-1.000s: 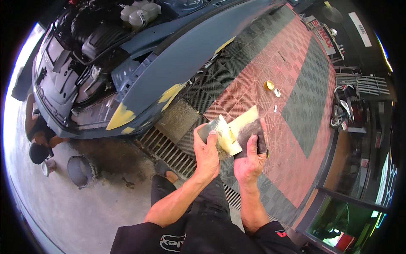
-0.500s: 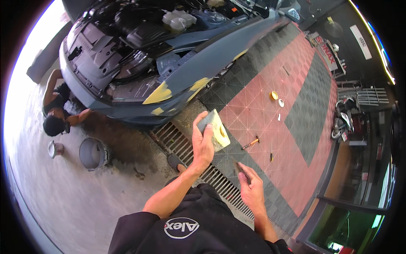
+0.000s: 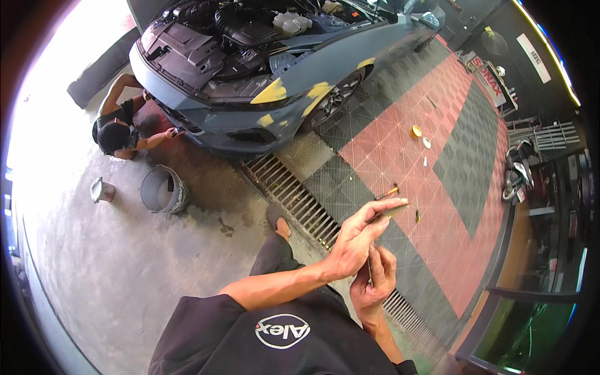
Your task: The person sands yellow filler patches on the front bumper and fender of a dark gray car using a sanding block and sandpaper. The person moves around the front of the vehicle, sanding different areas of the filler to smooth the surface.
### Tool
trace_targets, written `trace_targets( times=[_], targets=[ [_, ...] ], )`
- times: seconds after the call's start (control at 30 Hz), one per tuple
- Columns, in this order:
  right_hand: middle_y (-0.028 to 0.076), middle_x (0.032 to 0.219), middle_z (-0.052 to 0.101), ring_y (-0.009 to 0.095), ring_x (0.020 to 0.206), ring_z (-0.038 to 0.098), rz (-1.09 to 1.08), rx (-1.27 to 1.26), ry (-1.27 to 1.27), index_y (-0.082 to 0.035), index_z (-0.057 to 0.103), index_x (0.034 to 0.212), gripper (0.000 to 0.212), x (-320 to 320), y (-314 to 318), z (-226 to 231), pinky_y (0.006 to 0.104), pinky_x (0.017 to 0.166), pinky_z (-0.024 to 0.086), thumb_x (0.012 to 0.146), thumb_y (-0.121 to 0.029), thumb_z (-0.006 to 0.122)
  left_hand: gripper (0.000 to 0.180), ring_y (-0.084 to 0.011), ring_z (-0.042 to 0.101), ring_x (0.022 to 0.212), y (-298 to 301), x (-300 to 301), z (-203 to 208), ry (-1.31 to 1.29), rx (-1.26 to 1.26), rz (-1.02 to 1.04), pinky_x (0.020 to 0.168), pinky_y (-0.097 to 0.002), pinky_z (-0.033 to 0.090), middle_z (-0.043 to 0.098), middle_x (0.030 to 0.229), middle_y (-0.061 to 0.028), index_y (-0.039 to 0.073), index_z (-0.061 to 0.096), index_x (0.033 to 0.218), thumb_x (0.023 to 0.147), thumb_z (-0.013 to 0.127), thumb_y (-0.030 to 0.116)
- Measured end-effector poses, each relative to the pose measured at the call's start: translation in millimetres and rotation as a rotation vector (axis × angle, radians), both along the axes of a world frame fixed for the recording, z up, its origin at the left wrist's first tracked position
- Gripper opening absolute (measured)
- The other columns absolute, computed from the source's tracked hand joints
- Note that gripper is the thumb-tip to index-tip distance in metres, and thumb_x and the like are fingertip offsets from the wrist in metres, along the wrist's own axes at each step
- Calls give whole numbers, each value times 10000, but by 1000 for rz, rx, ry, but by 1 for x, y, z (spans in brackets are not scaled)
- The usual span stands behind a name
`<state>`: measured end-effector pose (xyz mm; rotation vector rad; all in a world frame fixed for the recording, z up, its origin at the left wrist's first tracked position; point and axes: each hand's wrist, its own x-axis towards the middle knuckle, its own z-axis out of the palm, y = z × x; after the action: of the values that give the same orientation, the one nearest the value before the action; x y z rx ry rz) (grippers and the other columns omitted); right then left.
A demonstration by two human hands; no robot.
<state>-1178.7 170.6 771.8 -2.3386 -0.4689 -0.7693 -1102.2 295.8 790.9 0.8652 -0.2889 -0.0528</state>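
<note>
In my left hand (image 3: 357, 242) is a thin dark plate (image 3: 392, 211), seen almost edge-on, so the yellow putty on its far face is mostly hidden. My right hand (image 3: 376, 275) sits just below and close against it, fingers closed on a thin putty spreader (image 3: 370, 274). Most of the spreader is covered by the hands. Beyond them stands a blue-grey car (image 3: 219, 122) with its bonnet up and yellow putty patches (image 3: 270, 92) around the headlight opening and fender.
A co-worker (image 3: 119, 128) crouches at the car's front bumper. Left of me stand a grey bucket (image 3: 164, 189) and a small tub (image 3: 102, 190). A metal drain grate (image 3: 294, 197) crosses the floor. On the red tiles lie a hammer (image 3: 387, 191), a screwdriver (image 3: 417, 216) and a yellow tin (image 3: 415, 131).
My left hand has moved right and down, and the plate has turned from showing its yellow putty to nearly edge-on. Both hands are now together. My view has shifted, showing more of the car.
</note>
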Motion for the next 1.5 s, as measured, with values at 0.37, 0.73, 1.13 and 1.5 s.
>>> trace_targets(
  times=[0.37, 0.73, 1.13, 1.5],
  targets=[
    [185, 1245, 746, 376, 1116, 739, -71, 212, -120, -7, 767, 1349, 525, -116, 62, 43, 456, 960, 610, 851, 160, 767, 389, -159, 606, 1368, 45, -160, 56, 195, -1, 60, 1209, -325, 453, 673, 1536, -113, -2, 598, 1547, 1230, 441, 159],
    [126, 1178, 797, 209, 1070, 737, -296, 811, 227, 47, 783, 1296, 353, -217, 178, 52, 356, 954, 592, 1096, -242, 752, 436, -169, 619, 1342, 169, -357, -9, 120, 509, 0, 1197, -329, 461, 731, 1418, -130, 24, 610, 1601, 1199, 600, 193],
    [5, 961, 715, 73, 816, 642, -108, 1266, 775, -73, 652, 1153, 545, -405, 169, 41, 271, 736, 557, 1004, -553, 860, 319, -194, 771, 1041, 246, -510, -32, 778, -11, -567, 927, -395, 677, 760, 1205, -98, 72, 578, 1459, 1172, 631, 200],
    [73, 962, 777, 168, 869, 707, -499, 131, 856, -40, 698, 1184, 495, -624, 91, -7, 395, 766, 568, 891, -320, 981, 313, -195, 780, 1020, 238, -604, 8, 609, -136, -523, 890, -390, 688, 774, 1220, -98, 67, 628, 1408, 1138, 702, 206]
  ],
)
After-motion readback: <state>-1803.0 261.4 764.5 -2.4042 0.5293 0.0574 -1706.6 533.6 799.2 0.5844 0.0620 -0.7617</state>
